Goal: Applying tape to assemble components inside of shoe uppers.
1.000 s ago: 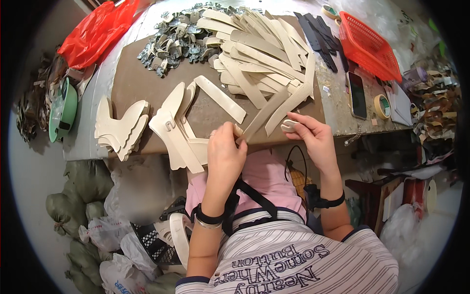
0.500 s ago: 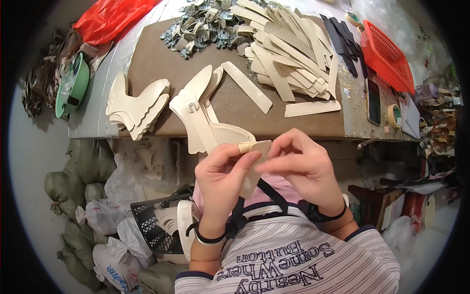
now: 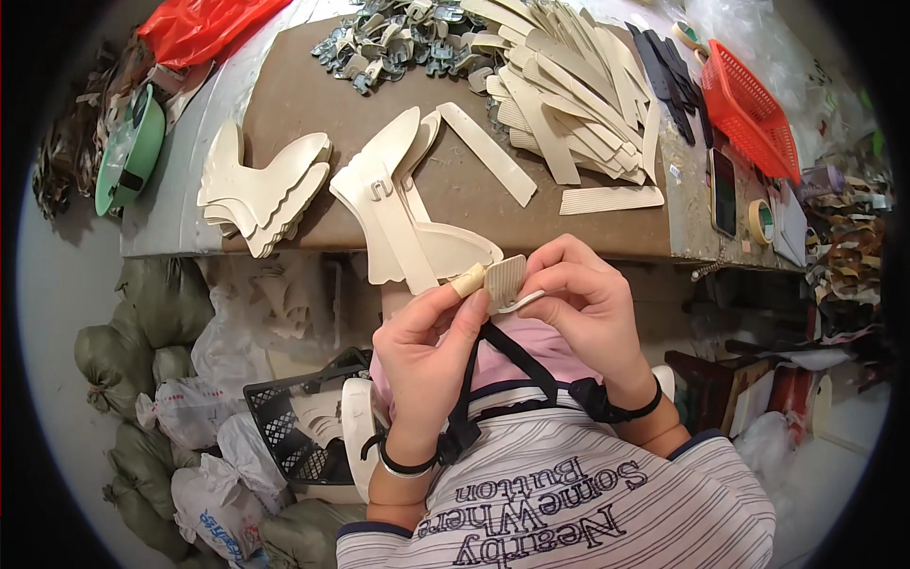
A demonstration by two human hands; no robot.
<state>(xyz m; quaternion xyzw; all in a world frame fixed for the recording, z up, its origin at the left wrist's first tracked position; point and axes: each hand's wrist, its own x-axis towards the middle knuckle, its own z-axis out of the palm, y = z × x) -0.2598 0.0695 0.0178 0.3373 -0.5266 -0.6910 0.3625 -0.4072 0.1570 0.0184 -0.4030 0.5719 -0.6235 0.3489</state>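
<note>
A brown worktop [image 3: 569, 204] fills the upper part of the view, with sacks [image 3: 142, 341] and a black crate [image 3: 289, 422] on the floor below its near edge. Both hands are raised together in front of the chest, just short of that edge. The left hand [image 3: 427, 365] has its fingers curled and pinches the end of a cream strap [image 3: 502, 282] between thumb and forefinger. The right hand [image 3: 588, 308] is closed on the same strap from the other side, its fingertips touching the ribbed end, and a thin pale loop sticks out beneath the thumb; what that loop is cannot be told. The strap is off the table, held between the two hands. On the worktop just beyond the hands lies a stack of cream cut-outs [image 3: 398, 204] with a small metal buckle [image 3: 379, 188] on top, and a second stack [image 3: 261, 185] lies near the left edge. A heap of long cream strips [image 3: 578, 95] covers the far right, beside a pile of grey metal buckles [image 3: 398, 43]. A red basket [image 3: 749, 109], a phone [image 3: 723, 190] and a tape roll [image 3: 760, 221] sit at the right end, and a green bowl [image 3: 128, 152] stands off to the left.
</note>
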